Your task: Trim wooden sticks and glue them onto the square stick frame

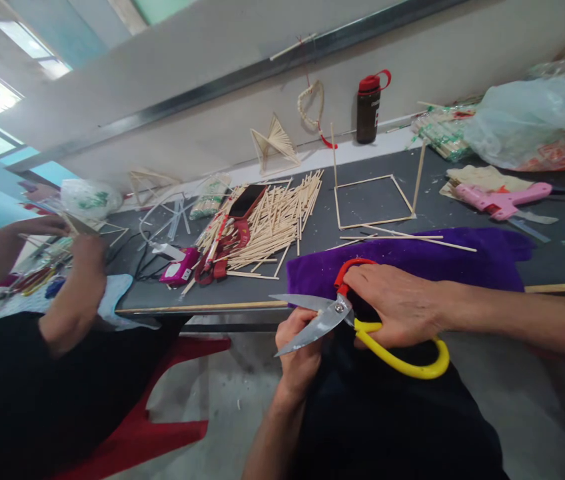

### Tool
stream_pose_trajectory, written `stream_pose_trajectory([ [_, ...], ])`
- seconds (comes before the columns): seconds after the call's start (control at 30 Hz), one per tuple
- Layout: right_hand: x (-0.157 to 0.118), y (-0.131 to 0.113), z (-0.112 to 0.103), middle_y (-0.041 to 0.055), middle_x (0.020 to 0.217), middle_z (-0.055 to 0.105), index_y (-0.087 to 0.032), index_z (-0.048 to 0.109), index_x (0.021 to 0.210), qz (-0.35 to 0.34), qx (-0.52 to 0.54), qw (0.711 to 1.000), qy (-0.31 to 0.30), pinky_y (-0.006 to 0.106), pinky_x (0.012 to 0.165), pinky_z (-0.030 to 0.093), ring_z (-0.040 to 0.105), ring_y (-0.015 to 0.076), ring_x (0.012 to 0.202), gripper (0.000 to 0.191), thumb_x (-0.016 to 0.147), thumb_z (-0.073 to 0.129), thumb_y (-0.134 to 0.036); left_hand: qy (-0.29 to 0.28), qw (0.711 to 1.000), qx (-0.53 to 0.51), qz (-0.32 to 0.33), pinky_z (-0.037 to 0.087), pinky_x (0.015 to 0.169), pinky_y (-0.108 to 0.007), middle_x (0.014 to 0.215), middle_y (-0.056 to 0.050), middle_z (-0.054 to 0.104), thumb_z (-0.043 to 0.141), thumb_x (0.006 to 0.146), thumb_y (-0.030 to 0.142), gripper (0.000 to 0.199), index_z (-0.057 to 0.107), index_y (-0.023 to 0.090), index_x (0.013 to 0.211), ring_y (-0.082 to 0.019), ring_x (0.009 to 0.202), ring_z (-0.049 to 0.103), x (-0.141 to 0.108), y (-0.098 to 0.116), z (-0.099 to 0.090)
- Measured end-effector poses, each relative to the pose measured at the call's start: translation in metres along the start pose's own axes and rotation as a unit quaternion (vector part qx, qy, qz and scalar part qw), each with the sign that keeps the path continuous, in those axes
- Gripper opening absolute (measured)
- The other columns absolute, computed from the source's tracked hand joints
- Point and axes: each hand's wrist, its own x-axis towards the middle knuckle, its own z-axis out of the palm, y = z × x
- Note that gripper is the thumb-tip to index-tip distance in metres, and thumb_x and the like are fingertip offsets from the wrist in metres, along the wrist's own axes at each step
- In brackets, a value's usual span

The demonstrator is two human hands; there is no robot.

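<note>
My right hand (397, 303) grips a pair of scissors (340, 308) with one red and one yellow handle; the blades stand apart and point left. Just behind the lower blade is my left hand (298, 343), its fingers closed in a pinch near the blades. What it pinches is mostly hidden. A purple cloth (442, 257) lies on the table edge beneath my right hand. Thin wooden sticks (412, 239) rest across the cloth's far edge. Beyond them stands a square stick frame (373, 181) with two upright sticks at its corners.
A heap of sticks (277, 220) with a phone (247, 201) on it lies left of centre. A pink glue gun (502, 199) sits at right, before a plastic bag (537, 120). A dark bottle (367, 110) stands by the wall. Another person's hands (85, 257) work at far left.
</note>
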Motion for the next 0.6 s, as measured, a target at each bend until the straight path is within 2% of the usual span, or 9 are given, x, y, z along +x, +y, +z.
stream_pose_trajectory([
  [0.07, 0.000, 0.001, 0.001, 0.0070, 0.088, 0.059, -0.016, 0.051, 0.092, 0.005, -0.004, 1.000, 0.000, 0.034, 0.066, 0.042, 0.053, 0.0213, 0.072, 0.036, 0.070, 0.066, -0.041, 0.008, 1.000, -0.016, -0.008, 0.040, 0.044, -0.022, 0.055, -0.001, 0.062, 0.065, 0.080, 0.049, 0.035, 0.063, 0.017, 0.067, -0.012, 0.045, 0.055, 0.000, -0.005, 0.002],
  [0.17, 0.001, 0.004, 0.004, 0.0075, 0.084, 0.061, -0.016, 0.051, 0.089, 0.003, -0.023, 1.000, 0.005, 0.033, 0.062, 0.039, 0.054, 0.0213, 0.068, 0.034, 0.070, 0.064, -0.042, 0.011, 0.999, -0.045, -0.013, 0.040, 0.044, -0.021, 0.055, -0.001, 0.062, 0.065, 0.080, 0.052, 0.037, 0.063, 0.017, 0.068, -0.012, 0.045, 0.054, -0.002, -0.010, 0.006],
  [0.4, 0.005, 0.018, 0.013, 0.0049, 0.075, 0.064, -0.018, 0.050, 0.084, 0.056, -0.002, 0.998, 0.007, 0.027, 0.053, 0.030, 0.058, 0.0183, 0.060, 0.017, 0.077, 0.057, -0.032, -0.023, 0.996, -0.086, -0.010, 0.036, 0.041, -0.019, 0.052, 0.002, 0.061, 0.063, 0.086, 0.036, 0.022, 0.071, 0.017, 0.079, -0.008, 0.040, 0.047, 0.000, -0.005, 0.011],
  [0.6, 0.000, 0.027, 0.007, 0.0053, 0.077, 0.065, -0.018, 0.051, 0.085, 0.097, -0.002, 0.994, 0.046, 0.026, 0.055, 0.033, 0.060, 0.0188, 0.063, 0.025, 0.076, 0.061, -0.039, -0.009, 0.985, -0.169, -0.044, 0.029, 0.037, -0.015, 0.053, 0.002, 0.059, 0.063, 0.087, 0.034, 0.020, 0.069, 0.015, 0.084, -0.004, 0.038, 0.039, 0.007, -0.004, 0.010],
])
